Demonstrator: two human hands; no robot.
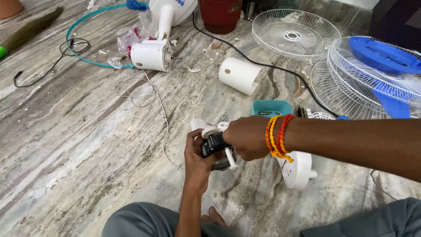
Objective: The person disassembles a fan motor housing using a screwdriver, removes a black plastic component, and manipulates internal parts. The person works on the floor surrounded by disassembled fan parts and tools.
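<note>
Your left hand (197, 160) and right hand (245, 137) both wrap their fingers tight around a small black part (213, 144) with white plastic bits, held just above the marble floor (87, 145). Your knees sit right below the part. A teal box (272, 107) is just behind it, and a white round cover (239, 75) lies farther back. The fan grilles (294, 33) are far right of it. Left of the part, the floor is bare.

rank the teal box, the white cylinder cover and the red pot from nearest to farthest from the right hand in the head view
From the right hand:
1. teal box, just above it
2. white cylinder cover, farther up the floor
3. red pot, at the top edge
</note>
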